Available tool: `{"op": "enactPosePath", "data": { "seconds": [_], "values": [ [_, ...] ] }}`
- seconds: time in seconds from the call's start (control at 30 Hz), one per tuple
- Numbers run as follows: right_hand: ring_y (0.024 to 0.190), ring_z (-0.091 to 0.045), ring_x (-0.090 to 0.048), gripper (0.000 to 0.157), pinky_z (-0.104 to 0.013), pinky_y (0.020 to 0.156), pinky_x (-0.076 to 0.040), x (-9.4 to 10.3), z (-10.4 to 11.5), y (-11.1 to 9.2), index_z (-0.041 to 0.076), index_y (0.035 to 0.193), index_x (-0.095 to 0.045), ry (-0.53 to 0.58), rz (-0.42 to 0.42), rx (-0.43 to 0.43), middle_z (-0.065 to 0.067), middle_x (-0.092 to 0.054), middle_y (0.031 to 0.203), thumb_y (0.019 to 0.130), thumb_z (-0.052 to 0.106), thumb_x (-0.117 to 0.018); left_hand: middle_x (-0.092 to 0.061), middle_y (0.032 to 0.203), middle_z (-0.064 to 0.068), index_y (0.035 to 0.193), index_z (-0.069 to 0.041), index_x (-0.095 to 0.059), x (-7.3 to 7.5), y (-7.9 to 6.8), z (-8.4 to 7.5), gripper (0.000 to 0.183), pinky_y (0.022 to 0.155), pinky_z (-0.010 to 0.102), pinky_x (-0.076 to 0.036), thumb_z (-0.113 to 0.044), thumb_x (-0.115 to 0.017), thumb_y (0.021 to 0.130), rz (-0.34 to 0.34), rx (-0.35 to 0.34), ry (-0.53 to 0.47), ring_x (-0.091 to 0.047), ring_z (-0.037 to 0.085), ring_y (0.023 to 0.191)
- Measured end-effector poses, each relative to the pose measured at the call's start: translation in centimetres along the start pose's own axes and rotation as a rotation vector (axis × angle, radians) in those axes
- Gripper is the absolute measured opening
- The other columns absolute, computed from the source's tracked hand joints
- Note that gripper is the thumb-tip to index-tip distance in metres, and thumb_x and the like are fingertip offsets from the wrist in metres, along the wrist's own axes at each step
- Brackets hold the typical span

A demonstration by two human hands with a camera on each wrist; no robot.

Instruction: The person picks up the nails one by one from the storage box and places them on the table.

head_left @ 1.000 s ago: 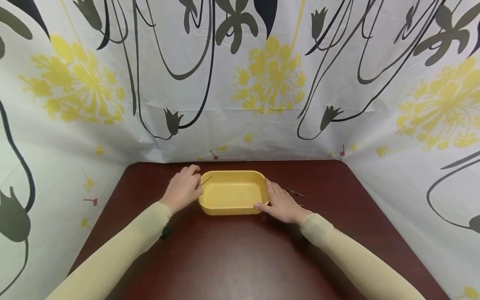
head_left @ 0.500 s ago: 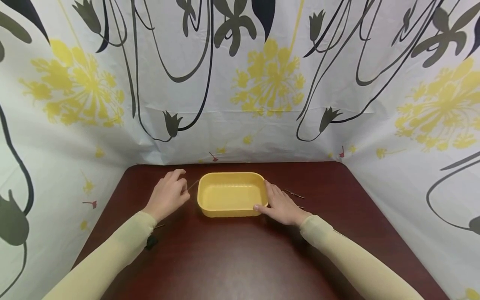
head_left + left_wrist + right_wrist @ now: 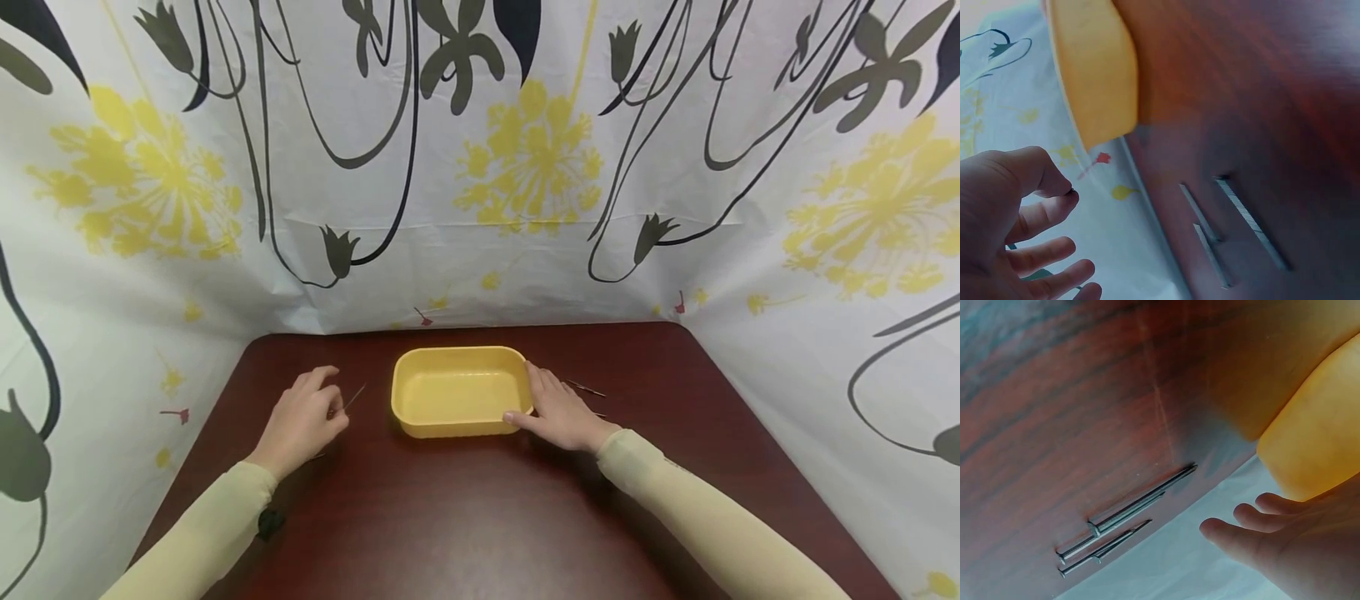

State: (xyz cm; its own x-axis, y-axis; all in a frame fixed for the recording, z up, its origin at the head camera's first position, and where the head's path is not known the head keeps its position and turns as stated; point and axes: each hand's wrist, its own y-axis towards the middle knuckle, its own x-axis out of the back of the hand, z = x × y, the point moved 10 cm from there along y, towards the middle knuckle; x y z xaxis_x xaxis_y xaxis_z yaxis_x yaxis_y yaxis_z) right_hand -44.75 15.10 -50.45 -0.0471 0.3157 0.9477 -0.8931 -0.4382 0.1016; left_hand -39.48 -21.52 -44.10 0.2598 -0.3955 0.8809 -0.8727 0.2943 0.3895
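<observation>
A thin dark metal rod (image 3: 356,397) sticks out from my left hand (image 3: 300,421), which pinches it between thumb and forefinger, left of the yellow tray (image 3: 459,429). In the left wrist view only a dark end of the rod shows at the fingertips, so its kind is unclear. Several drill-bit-like rods, among them a fluted drill bit (image 3: 1250,222), lie on the table near that hand. My right hand (image 3: 562,417) rests against the tray's right end, fingers extended along the wall and thumb over the front rim.
Several nails (image 3: 1141,500) lie side by side on the dark red table (image 3: 480,517), just right of my right hand. A patterned white sheet (image 3: 420,192) hangs behind the table and along both sides.
My left hand has drawn away from the tray's left end, moving left and toward me with the thin rod still pinched. The right hand stays at the tray.
</observation>
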Motion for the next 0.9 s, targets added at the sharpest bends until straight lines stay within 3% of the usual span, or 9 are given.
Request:
{"op": "enactPosePath", "data": {
  "seconds": [0.3,0.5,0.9],
  "values": [
    [0.147,-0.03,-0.029,0.112,-0.063,0.11,-0.029,0.4,0.1,-0.4,0.004,0.161,-0.013,0.003,-0.021,-0.007,-0.013,-0.032,0.16,0.087,0.081,-0.047,-0.052,0.138,0.021,0.066,-0.023,-0.054,-0.1,-2.5,1.2,0.024,0.082,0.061,-0.043,-0.008,-0.067,0.082,0.013,0.044,-0.011,-0.045,0.043,0.126],
    [0.15,-0.032,-0.021,0.108,-0.066,0.112,-0.023,0.2,0.1,0.1,0.009,0.163,-0.008,0.005,-0.005,-0.027,-0.011,-0.023,0.164,0.089,0.075,-0.052,-0.053,0.136,0.023,0.065,-0.023,-0.054,-0.3,-4.2,1.3,0.026,0.08,0.06,-0.044,-0.007,-0.068,0.08,0.019,0.053,-0.003,-0.047,0.045,0.124],
    [0.151,-0.031,-0.018,0.111,-0.066,0.112,-0.02,0.6,0.2,-0.4,0.008,0.162,-0.01,0.007,-0.019,-0.028,-0.014,-0.019,0.165,0.087,0.081,-0.047,-0.054,0.135,0.023,0.062,-0.026,-0.05,-2.1,-7.2,1.9,0.031,0.075,0.058,-0.044,-0.008,-0.071,0.076,0.071,0.097,0.021,-0.047,0.046,0.124]
  ]
}}
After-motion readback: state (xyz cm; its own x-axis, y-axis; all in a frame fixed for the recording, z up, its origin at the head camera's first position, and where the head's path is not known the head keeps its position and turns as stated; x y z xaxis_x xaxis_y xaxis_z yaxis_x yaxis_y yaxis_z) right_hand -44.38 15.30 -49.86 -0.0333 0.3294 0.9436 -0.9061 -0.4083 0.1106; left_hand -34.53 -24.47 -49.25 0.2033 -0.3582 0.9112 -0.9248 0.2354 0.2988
